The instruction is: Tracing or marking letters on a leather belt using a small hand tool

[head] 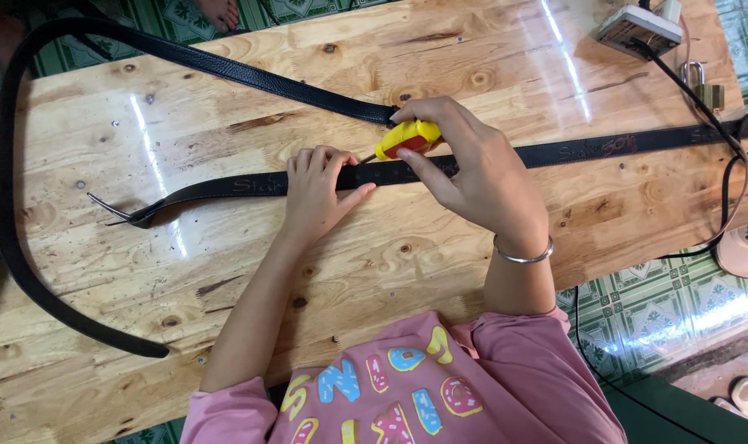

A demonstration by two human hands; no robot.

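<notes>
Two hands work on a long black belt (pixel 226 186) that lies flat across the wooden surface (pixel 226 271). The right hand (pixel 472 168) has its grip clenched around a small yellow tool (pixel 408 138) with a bit of red on it. The thin tip of the tool points down at the belt, just beside the fingers of the left hand (pixel 316 193). The left hand is not holding anything. It lies flat, with its fingers curled a little, and presses the belt down on the surface. The belt runs under both hands, so it sits right below the tool. One end of the belt, with a metal clip (pixel 115 212), lies off to the left hand's side. A second black belt (pixel 12 205) bends in a big curve around that end of the surface. A silver bangle (pixel 522 256) sits on the right wrist. A padlock (pixel 703 86) and a white box (pixel 637 29) lie near the far corner.
</notes>
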